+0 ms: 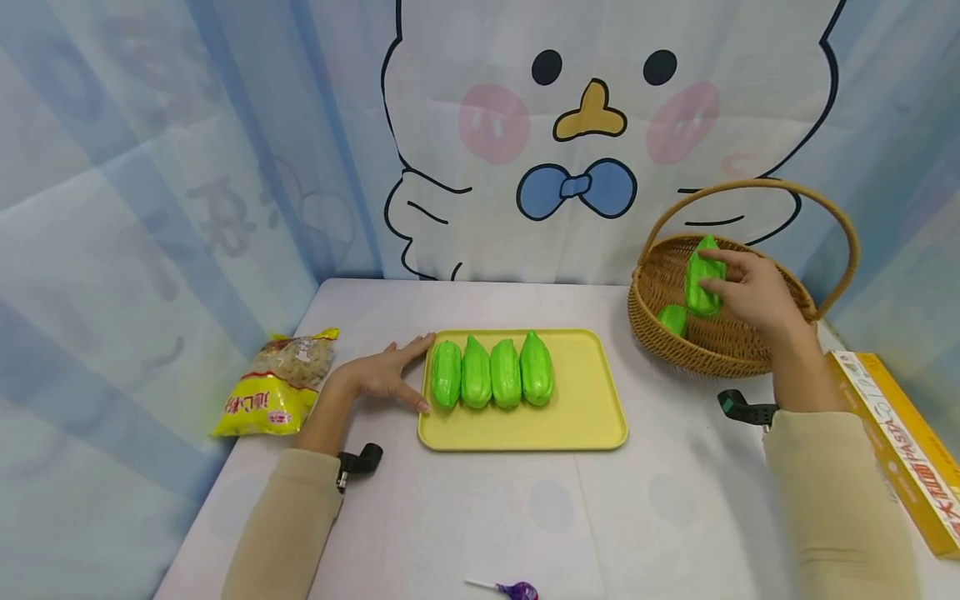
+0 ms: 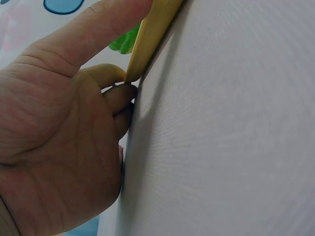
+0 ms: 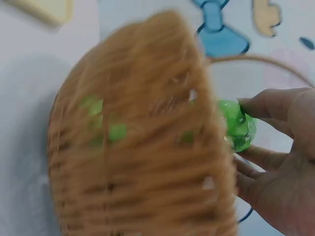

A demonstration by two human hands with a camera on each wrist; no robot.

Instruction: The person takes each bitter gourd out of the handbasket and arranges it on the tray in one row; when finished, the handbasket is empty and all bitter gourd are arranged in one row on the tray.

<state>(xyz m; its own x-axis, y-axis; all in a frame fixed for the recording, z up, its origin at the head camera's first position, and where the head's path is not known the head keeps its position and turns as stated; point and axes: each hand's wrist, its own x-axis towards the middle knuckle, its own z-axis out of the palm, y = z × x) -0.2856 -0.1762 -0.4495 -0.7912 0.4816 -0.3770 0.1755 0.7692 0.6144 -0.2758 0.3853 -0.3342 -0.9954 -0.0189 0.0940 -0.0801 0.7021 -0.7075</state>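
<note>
My right hand (image 1: 757,292) pinches a bright green, bumpy bitter melon (image 1: 702,279) between thumb and fingers, held upright in the mouth of the wicker basket (image 1: 723,362). In the right wrist view, the basket's wall (image 3: 142,182) hides part of this bitter melon (image 3: 238,125). Deeper in the basket lies another bitter melon (image 1: 672,318). My left hand (image 1: 382,372) spreads its thumb and fingers along the left edge of a yellow tray (image 1: 585,392), touching it. Several bitter melons (image 1: 491,372) lie side by side on the tray's left half. The left wrist view shows the thumb (image 2: 98,32) at the tray's edge.
A yellow snack bag (image 1: 281,387) lies left of the left forearm. At the right table edge, a long yellow box (image 1: 903,450) runs beside the right sleeve. A purple lollipop (image 1: 517,590) lies at the near edge. The basket's tall handle (image 1: 750,184) arches above the right hand.
</note>
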